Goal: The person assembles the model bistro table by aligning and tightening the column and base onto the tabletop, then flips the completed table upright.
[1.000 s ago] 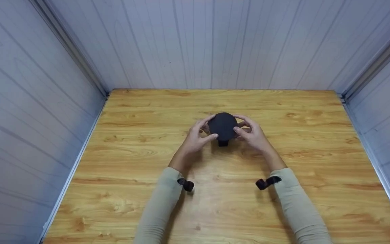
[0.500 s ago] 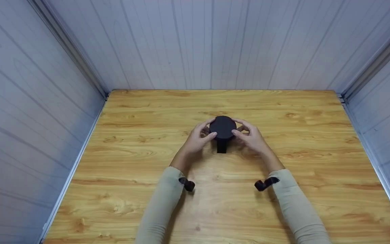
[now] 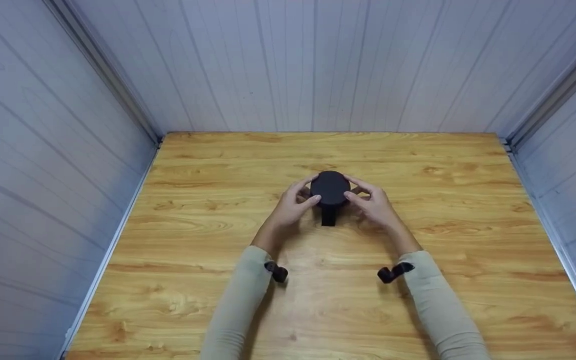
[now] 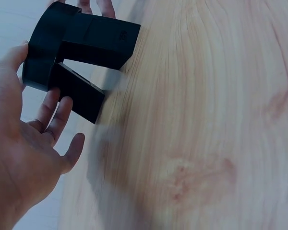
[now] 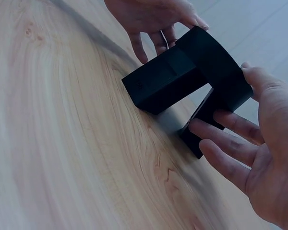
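A black stand with a round flat top and blocky legs is between my two hands near the middle of the table. My left hand pinches the top's left rim, thumb in front and fingers behind. On the opposite rim my right hand grips in the same way. Legs point down to the tabletop in the left wrist view. In the right wrist view a wide leg meets the wood, or nearly so; I cannot tell whether all the legs touch.
The wood-grain tabletop spreads around both arms. Pale panel walls rise at the back, left and right. A small black wrist mount sits on the left sleeve, and another mount on the right.
Since one second ago the stand's round top has come slightly toward me and tipped, so more of the front leg shows. Over the last half second almost nothing has moved.
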{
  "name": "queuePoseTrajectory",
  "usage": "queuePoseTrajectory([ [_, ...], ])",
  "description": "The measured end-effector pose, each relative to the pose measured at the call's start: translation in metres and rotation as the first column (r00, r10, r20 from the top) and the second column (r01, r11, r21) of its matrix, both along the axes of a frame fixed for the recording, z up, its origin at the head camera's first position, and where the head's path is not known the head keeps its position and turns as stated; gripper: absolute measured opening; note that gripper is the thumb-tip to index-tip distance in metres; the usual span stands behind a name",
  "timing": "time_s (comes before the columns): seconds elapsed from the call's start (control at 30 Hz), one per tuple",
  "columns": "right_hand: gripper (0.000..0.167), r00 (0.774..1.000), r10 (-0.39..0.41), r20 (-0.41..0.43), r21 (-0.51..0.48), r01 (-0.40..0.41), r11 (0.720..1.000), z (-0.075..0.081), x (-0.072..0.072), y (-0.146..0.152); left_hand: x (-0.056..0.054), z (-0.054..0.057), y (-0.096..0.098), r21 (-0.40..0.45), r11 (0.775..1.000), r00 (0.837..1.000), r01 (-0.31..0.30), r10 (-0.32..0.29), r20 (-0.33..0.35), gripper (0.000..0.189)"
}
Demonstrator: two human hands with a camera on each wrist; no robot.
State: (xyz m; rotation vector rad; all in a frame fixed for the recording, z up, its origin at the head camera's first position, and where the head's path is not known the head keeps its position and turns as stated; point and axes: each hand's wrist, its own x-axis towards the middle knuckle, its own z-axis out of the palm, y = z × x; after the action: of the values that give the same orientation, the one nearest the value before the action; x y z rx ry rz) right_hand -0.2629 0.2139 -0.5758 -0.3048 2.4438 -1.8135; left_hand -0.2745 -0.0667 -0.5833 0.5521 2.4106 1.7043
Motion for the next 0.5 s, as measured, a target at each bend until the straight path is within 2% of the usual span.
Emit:
queuePoseTrajectory([
  [0.3, 0.05, 1.0, 0.001, 0.015, -0.028, -0.001, 1.0, -0.001, 0.007, 0.024, 0.012, 0.006, -0.027, -0.024, 1.0, 0.999, -0.016, 0.016, 0.03, 0.061],
  [0.5, 0.052, 0.999, -0.01, 0.042, 0.018, 0.009, 1.0, 0.0, 0.012, 0.044, 0.015, 0.003, -0.047, -0.049, 0.998, 0.999, -0.031, 0.032, 0.016, 0.059],
])
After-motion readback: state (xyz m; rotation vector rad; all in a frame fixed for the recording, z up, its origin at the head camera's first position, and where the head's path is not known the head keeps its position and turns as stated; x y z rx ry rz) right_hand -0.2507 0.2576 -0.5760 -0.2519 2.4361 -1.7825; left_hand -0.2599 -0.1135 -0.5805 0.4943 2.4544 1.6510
